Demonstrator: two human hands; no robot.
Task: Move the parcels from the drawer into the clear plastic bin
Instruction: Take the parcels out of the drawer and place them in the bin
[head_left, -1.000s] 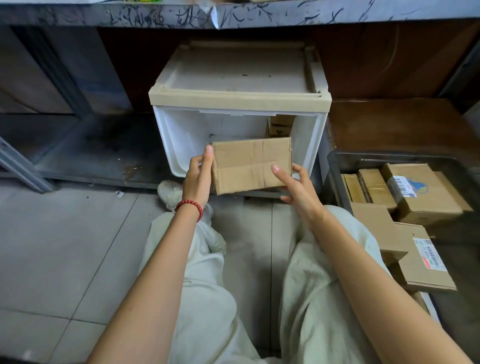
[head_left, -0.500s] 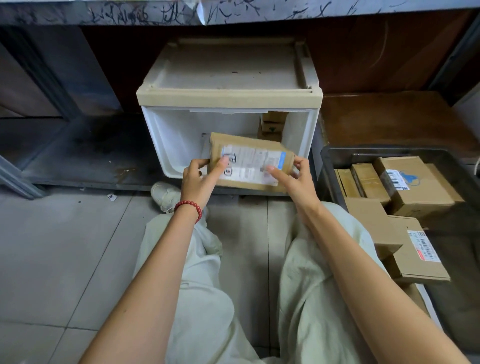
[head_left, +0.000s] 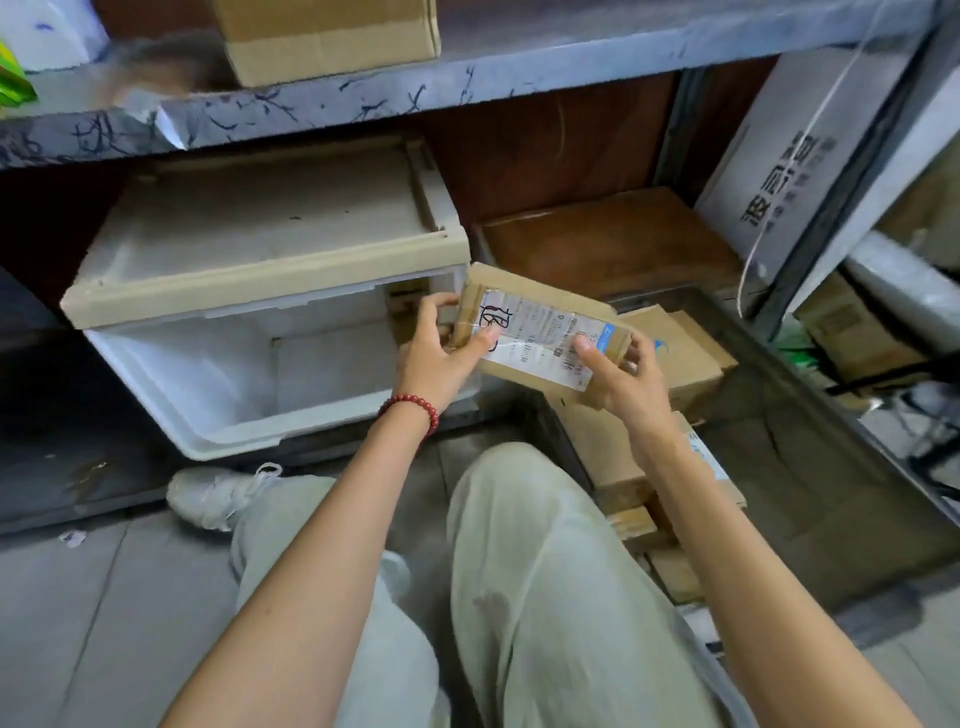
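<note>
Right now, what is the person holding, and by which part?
A cardboard parcel, by its two ends: left hand at the left end, right hand at the right, thumbs on its label.

Matt brown cardboard parcel (head_left: 540, 332) with glossy taped paper label, smooth white plastic drawer (head_left: 223, 395), scuffed metal shelf (head_left: 467, 78), pale cloth trousers (head_left: 545, 597), red bead bracelet (head_left: 413, 408)

Parcel (head_left: 540, 322), centre: white shipping label (head_left: 545, 338) with barcode, blue corner, hand-inked black character at its 9 o'clock end; print illegible. White panel (head_left: 795, 171), 2 o'clock: large dark Chinese characters, blurred. Shelf edge (head_left: 363, 98), 12 o'clock: unreadable ink scrawl.
</note>
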